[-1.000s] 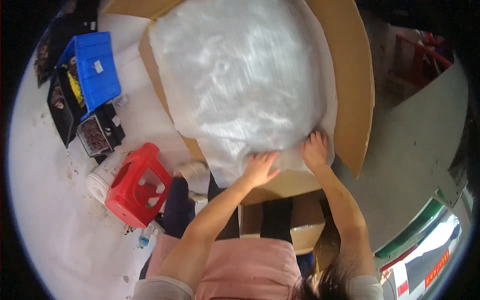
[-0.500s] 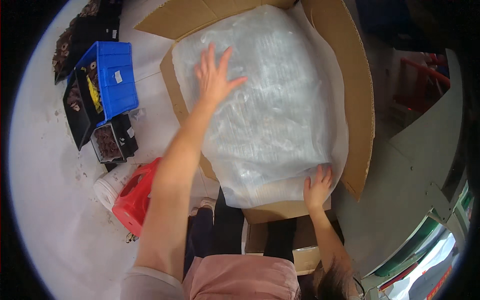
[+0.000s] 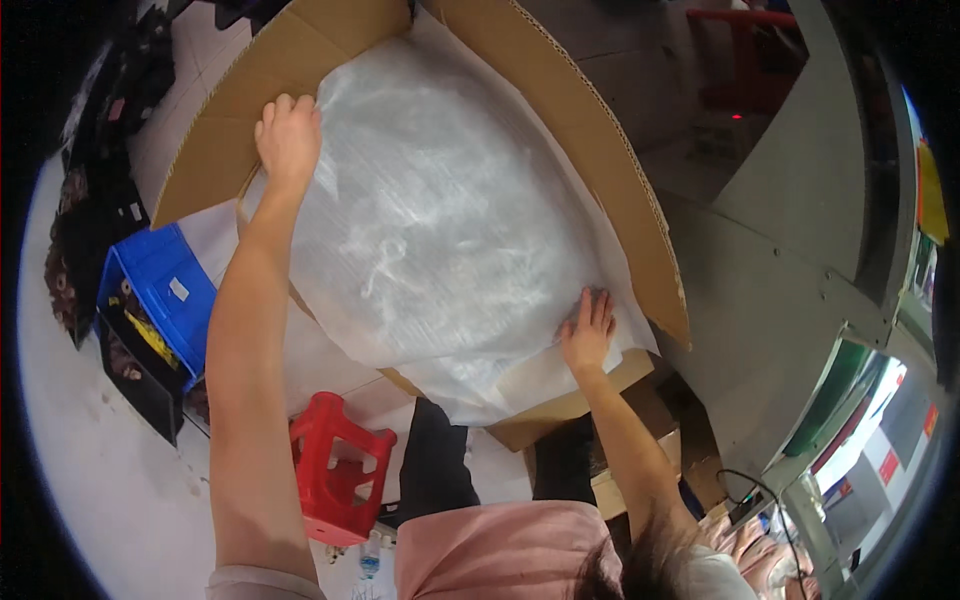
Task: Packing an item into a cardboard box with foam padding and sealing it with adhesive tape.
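The left hand [image 3: 288,135] grips the far corner of the bubble wrap sheet [image 3: 440,220] inside the cardboard box [image 3: 620,200]. The right hand [image 3: 588,332] lies flat and open, pinning its near edge. Smoothing evenly probably keeps the sheet flat.

One head-worn fisheye view looks steeply down, close over a cardboard box [image 3: 560,150] and the floor [image 3: 90,470].

Your left hand [image 3: 288,135] sits at the wrap sheet's [image 3: 440,230] far-left corner, right hand [image 3: 588,335] near-right; sheet lies in the carton [image 3: 620,190]; crate [image 3: 165,290] and stool [image 3: 335,480] left.
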A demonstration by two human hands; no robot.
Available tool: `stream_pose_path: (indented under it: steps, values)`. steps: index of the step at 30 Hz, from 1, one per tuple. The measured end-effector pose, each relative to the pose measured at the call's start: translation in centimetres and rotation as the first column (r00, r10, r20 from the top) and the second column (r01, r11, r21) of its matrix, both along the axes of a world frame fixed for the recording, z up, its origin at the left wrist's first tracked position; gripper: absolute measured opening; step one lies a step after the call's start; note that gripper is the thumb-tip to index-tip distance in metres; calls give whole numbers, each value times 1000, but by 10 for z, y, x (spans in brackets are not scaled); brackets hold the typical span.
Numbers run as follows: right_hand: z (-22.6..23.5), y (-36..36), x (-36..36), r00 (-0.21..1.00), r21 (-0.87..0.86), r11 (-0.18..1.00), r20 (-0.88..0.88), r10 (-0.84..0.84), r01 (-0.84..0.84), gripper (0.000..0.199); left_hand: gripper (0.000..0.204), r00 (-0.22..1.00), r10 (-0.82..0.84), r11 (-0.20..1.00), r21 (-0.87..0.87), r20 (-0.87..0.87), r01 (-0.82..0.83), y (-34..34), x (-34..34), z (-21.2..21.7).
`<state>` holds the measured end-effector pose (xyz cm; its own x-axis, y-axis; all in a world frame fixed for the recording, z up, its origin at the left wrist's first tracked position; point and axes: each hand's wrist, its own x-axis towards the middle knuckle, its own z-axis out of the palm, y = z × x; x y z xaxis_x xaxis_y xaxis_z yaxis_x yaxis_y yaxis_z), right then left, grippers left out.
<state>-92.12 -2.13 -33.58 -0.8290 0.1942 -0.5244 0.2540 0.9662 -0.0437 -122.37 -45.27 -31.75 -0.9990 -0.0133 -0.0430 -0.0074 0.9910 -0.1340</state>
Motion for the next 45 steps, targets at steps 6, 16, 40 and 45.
stream_pose_path:
  steps: [6, 16, 40, 45]
  values:
    - [-2, -27, -22, 989, 78, 988, -65, -131, 136, 68, 11, 951, 142, 989, 86, -276, -123, -25, -18, 14]
    - [-13, -57, -76, 868, 155, 881, 162, -468, 446, 64, 62, 959, -30, 938, 323, -283, 125, 23, 39, -12]
    - [47, -122, -40, 531, -597, 630, -365, -765, 497, 40, 75, 979, -125, 883, 432, -160, 183, -56, 46, -56]
    - [16, -215, 30, 351, -470, 361, -113, -929, 806, 62, 88, 997, -65, 919, 392, 31, 48, -89, 34, -88]
